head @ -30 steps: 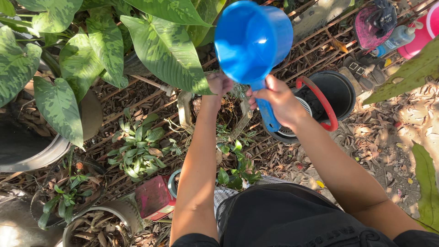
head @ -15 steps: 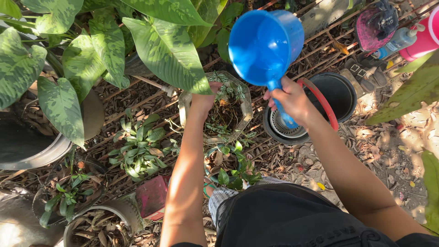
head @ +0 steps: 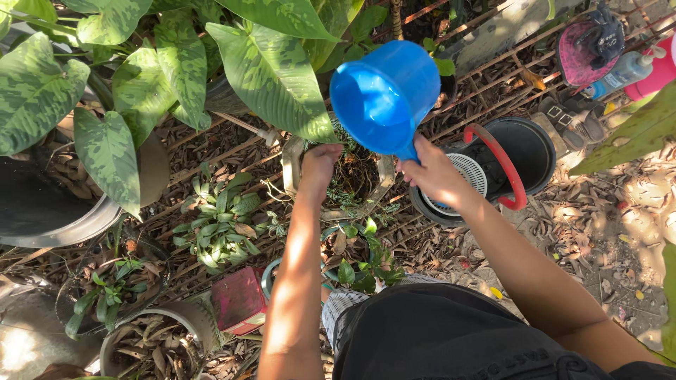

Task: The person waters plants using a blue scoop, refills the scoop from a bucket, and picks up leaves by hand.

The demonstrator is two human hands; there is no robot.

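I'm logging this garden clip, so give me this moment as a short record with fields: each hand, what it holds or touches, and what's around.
right hand: gripping the handle of a blue scoop, raised and tilted
left hand: at the rim of a small pot with a low plant
to the right: black bucket with red handle, round white strainer
to the left: big spotted leaves, small green plants
ground: dry leaves

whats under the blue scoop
Under the blue scoop, gripped by the right hand, sits a small pot of soil and sprigs. The scoop covers the pot's far rim.
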